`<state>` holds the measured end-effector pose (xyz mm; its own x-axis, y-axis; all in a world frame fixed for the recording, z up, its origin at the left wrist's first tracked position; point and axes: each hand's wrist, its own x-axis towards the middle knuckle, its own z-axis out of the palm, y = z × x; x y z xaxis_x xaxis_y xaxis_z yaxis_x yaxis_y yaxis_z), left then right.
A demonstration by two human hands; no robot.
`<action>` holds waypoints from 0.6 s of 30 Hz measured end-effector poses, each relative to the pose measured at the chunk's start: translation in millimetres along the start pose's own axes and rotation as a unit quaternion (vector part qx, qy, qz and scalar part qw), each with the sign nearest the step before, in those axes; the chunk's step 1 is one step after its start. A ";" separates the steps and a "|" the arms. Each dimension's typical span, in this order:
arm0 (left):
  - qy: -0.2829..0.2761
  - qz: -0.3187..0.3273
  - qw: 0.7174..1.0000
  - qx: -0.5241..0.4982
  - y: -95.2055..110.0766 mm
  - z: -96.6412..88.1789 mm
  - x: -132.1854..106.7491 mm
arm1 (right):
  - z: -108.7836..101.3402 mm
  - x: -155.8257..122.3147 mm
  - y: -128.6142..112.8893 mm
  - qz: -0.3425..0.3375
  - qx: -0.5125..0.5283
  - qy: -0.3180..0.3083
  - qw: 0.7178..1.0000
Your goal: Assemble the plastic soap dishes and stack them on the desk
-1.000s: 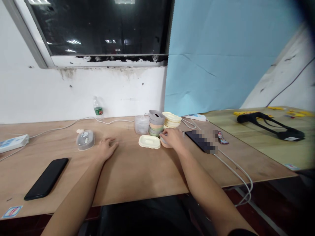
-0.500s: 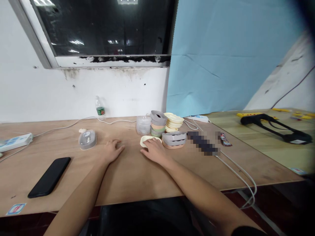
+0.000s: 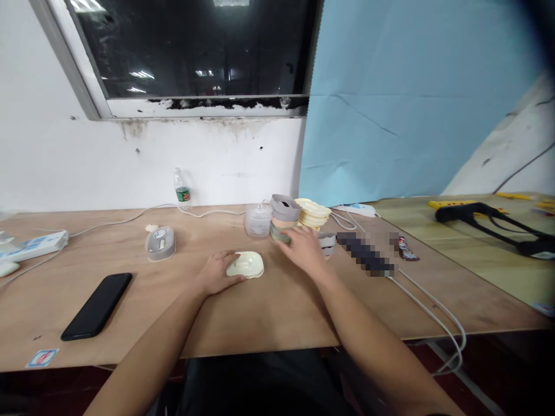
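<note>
Below the frame's centre, your left hand [image 3: 217, 273] has its grip clamped on the cream dish [image 3: 249, 264]; rightward, your right hand [image 3: 304, 248] partly hides stacked rings [image 3: 284, 211], its grip unclear.

The left forearm [image 3: 160, 329] slanted up and right from the bottom left of the frame. Past its wrist, the left hand [image 3: 217, 274] lay left of and below centre, back upward, its fingers and thumb bent in a grasp, thumb lowest. The right forearm [image 3: 368, 329] slanted up and left from the bottom right. The right hand [image 3: 304, 249], slightly higher, sat just right of centre, back upward, fingers bent, thumb pointing left and apart from them.
</note>
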<state>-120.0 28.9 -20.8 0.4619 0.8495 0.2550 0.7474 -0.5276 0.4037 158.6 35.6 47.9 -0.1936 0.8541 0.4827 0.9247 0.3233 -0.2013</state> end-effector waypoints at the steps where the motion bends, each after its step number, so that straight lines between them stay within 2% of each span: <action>1: 0.000 -0.001 1.000 -0.003 0.1 -1.2 -0.2 | -3.6 1.9 11.1 0.034 -0.034 0.004 0.999; 5: 0.001 0.003 1.000 -0.008 1.0 -4.0 -1.1 | -11.7 5.3 37.2 0.105 -0.089 -0.044 0.989; 8: 0.004 0.002 1.000 -0.005 0.9 -3.4 -1.2 | -8.8 5.4 40.5 0.109 -0.089 -0.072 0.987; 10: 0.004 0.001 1.000 -0.004 0.6 -2.5 -0.6 | -4.8 5.9 40.7 0.100 -0.090 -0.056 0.989; 12: 0.004 0.000 1.000 -0.005 0.8 -1.8 0.2 | -2.4 6.9 40.5 0.080 -0.082 -0.003 0.993; 14: 0.004 -0.001 1.000 -0.010 1.8 -1.4 0.8 | -2.5 7.3 37.9 0.049 -0.056 0.083 0.994; 16: 0.004 -0.003 1.000 -0.017 3.6 -1.4 0.7 | -3.9 5.6 30.3 0.011 -0.008 0.174 0.985; 18: 0.006 -0.011 1.000 -0.022 5.7 -1.7 0.1 | -3.7 0.9 16.7 -0.033 0.064 0.237 0.969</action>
<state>-116.5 25.9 -16.9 0.4399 0.8608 0.2560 0.7352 -0.5089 0.4478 175.0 40.2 48.1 -0.0506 0.5574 0.8287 0.8608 0.4451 -0.2468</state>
